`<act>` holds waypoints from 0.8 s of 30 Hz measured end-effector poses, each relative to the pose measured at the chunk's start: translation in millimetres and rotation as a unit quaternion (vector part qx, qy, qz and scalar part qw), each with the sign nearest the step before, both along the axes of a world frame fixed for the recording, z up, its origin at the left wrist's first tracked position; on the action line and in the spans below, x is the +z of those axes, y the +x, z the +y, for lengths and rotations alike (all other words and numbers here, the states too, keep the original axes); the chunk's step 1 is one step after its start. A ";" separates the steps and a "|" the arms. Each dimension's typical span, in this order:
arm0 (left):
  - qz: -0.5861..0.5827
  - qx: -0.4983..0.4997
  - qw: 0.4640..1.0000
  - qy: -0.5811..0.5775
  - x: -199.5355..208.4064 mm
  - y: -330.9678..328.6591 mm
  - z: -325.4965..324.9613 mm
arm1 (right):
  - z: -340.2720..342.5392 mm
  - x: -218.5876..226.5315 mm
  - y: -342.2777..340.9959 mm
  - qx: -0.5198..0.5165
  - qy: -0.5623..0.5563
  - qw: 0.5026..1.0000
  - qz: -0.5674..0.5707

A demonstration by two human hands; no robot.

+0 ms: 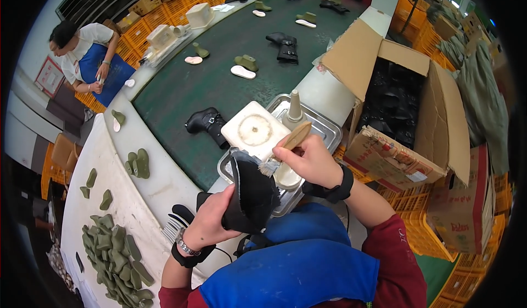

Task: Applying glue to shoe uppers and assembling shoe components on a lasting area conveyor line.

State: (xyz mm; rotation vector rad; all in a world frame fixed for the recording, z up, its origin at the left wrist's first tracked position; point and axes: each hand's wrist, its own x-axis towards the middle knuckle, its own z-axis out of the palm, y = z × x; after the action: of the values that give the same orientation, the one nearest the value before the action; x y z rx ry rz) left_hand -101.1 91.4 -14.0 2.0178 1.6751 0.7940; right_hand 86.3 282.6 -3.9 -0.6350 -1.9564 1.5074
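Note:
My left hand [213,216] grips a black boot [250,190], its wide opening turned up toward me. My right hand [314,161] is closed around the wooden handle of a brush [297,137]. The pale bristles hang down close to the boot's edge; whether they touch it I cannot tell. Behind both hands, a metal tray [334,130] carries a white plastic container [254,106], a grey cone-topped bottle [295,110] and a small white cup [289,177]. A second brush [173,227] with white bristles lies beside my left wrist.
Black boots [284,48] and green shoe forms [247,62] with white insoles dot the green conveyor belt [170,97]. An open carton [392,160] of black boots stands at right, above orange crates [422,236]. Green forms [112,253] are heaped at left. Another person [90,55] works far left.

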 end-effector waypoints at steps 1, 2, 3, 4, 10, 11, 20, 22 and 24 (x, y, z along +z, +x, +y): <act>0.003 -0.005 1.000 0.011 -1.0 -0.1 0.8 | 0.3 1.0 0.8 0.001 0.001 1.000 0.001; 0.017 0.000 1.000 0.025 -2.7 -0.2 1.9 | 0.3 2.3 4.2 0.004 -0.024 1.000 0.011; 0.032 0.008 0.999 0.035 -3.9 -0.7 2.1 | 0.1 2.5 5.3 0.005 -0.041 0.999 0.035; 0.029 0.007 0.999 0.039 -4.4 -1.5 1.0 | -0.6 2.5 6.0 0.039 -0.094 0.994 0.028; -0.059 -0.010 0.998 -0.005 -2.1 -3.7 -4.4 | 5.7 -3.4 -1.1 0.006 0.015 1.000 0.013; -0.092 -0.016 0.995 -0.030 -0.7 -3.3 -4.9 | 7.3 -3.7 -1.9 0.016 0.021 0.999 0.026; -0.164 -0.092 0.975 -0.117 -0.8 -2.6 -8.9 | 12.6 -2.1 -18.8 0.028 -0.033 0.996 0.073; -0.191 -0.090 0.967 -0.143 -5.8 -4.9 -12.0 | 16.5 1.3 -19.9 0.019 -0.040 0.996 0.072; -0.240 -0.085 0.952 -0.170 -11.0 -7.6 -14.1 | 19.1 6.3 -18.4 0.005 -0.054 0.997 0.047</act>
State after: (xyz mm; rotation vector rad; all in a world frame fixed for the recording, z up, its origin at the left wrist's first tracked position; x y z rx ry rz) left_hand -108.7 77.3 -25.1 1.5511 1.2435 0.7910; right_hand 67.8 301.7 2.4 -0.5883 -1.8196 1.6291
